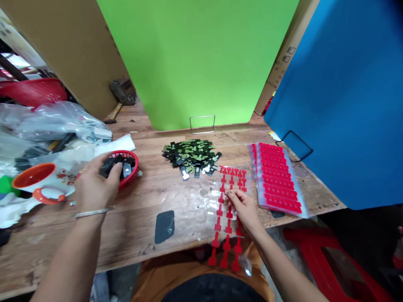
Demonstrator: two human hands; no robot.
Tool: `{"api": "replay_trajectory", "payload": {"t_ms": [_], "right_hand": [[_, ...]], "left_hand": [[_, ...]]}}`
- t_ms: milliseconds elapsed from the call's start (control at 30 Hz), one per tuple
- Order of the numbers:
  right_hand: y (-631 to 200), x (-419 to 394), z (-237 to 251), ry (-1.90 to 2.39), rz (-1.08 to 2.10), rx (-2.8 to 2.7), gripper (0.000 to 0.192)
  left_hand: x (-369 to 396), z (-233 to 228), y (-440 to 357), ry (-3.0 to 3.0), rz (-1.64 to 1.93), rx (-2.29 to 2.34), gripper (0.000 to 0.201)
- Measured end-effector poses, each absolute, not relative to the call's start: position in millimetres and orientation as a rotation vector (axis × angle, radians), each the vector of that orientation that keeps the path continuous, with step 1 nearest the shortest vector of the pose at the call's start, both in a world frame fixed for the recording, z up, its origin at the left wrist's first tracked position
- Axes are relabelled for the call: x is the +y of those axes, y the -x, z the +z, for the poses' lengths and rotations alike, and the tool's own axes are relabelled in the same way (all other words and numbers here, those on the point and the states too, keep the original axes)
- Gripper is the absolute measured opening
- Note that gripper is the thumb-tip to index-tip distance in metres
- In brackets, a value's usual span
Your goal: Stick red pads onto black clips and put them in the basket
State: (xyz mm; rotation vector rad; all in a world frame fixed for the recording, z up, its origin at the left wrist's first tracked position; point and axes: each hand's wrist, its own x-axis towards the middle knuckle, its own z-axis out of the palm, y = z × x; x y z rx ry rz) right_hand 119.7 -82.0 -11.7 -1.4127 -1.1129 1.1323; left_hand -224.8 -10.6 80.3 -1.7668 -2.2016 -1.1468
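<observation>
My left hand (pixel 96 181) hovers at the small red basket (pixel 134 158) on the left, fingers closed around a small black part (pixel 108 166). My right hand (pixel 243 205) rests on a clear sheet of red T-shaped stickers (pixel 227 209), with thumb and fingertips pinching at one sticker near the sheet's middle. The sheet hangs over the table's near edge toward my lap. A heap of dark green and black flat parts (pixel 191 155) lies at the table's centre, beyond both hands.
A stack of red sticker sheets (pixel 277 178) lies at the right. A black flat pad (pixel 164 226) sits near the front edge. An orange-and-white cup (pixel 40 180) and plastic bags (pixel 50 121) crowd the left. Green, blue and cardboard panels stand behind.
</observation>
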Motion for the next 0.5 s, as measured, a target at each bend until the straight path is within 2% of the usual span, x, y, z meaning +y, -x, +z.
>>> {"api": "replay_trajectory", "payload": {"t_ms": [133, 300, 400, 500], "right_hand": [[-112.9, -84.1, -12.6, 1.426, 1.051, -1.183, 0.028], [-108.4, -89.0, -9.0, 1.44, 0.911, -1.288, 0.026], [-115.6, -89.6, -9.1, 1.461, 0.813, -1.325, 0.023], [-132.1, -85.4, -9.0, 1.507, 0.722, -1.337, 0.02]], "left_hand": [[-7.2, 76.9, 209.7, 2.001, -0.915, -1.986, 0.029], [15.3, 19.4, 150.7, 2.617, -0.657, -1.783, 0.026], [38.1, -7.7, 138.1, 2.612, -0.571, -1.817, 0.029], [55.4, -16.2, 140.5, 2.613, -0.447, -1.81, 0.028]]}}
